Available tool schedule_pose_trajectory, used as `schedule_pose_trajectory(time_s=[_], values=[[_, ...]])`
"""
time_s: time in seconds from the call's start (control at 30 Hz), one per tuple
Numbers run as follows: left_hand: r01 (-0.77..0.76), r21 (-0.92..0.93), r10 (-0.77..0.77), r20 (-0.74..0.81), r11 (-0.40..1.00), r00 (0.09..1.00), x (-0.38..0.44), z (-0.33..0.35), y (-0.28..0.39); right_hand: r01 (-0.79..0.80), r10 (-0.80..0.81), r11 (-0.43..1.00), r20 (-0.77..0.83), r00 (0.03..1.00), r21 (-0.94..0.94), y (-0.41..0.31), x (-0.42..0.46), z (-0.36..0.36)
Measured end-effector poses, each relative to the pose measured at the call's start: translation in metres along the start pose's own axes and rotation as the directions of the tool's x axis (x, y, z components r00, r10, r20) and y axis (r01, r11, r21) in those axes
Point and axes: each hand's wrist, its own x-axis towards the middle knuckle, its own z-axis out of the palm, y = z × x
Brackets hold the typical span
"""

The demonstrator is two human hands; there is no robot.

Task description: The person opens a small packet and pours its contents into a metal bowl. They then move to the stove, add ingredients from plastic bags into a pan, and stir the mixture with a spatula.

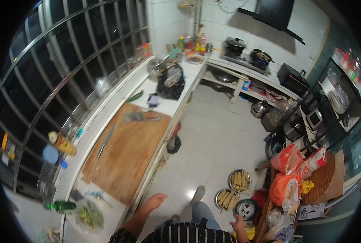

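My left hand point(157, 201) hangs beside the counter's front edge, over the floor, with nothing in it. Low on the right, my right hand point(238, 224) is empty too, its thumb apart from the fingers. It is nearest a round basin point(246, 209) with a pale thing in it, which I cannot make out. Two round metal bowls of pale yellow, corn-like cobs point(227, 199) stand on the floor beyond it. On the counter to my left lies a large wooden cutting board point(132, 155). A cleaver point(133, 117) and a long knife point(106, 141) rest on it.
A clear bag of greens point(90, 215) sits on the near counter. Further along are a green vegetable point(135, 96) and a black plastic bag point(172, 82). Two pans stand on the gas stove point(244, 62), with a blue flame under one. Red bags point(286, 188) crowd the right side.
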Motion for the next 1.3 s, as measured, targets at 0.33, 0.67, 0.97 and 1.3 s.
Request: schedule_pose_trajectory(time_s=[0.33, 0.67, 0.97, 1.3], values=[[-0.328, 0.079, 0.219, 0.598, 0.941, 0.771, 0.240, 0.119, 0.262, 0.093, -0.042, 0.749, -0.092, 0.995, 0.656, -0.127, 0.243, -0.036], [-0.630, 0.203, 0.477, 0.494, 0.750, 0.727, 0.438, 0.150, 0.352, 0.699, -0.804, 0.574, 0.132, 0.580, 0.427, -0.395, 0.447, -0.143], [-0.607, 0.082, 0.504, 0.476, 0.791, 0.721, 0.643, 0.138, 0.444, 0.714, -0.710, 0.694, 0.256, 0.656, 0.092, -0.440, 0.655, -0.151], [-0.599, -0.005, 0.504, 0.546, 0.800, 0.669, 0.816, 0.146, 0.562, 0.702, -0.712, 0.693, 0.008, 0.702, 0.165, -0.483, 0.824, -0.219]])
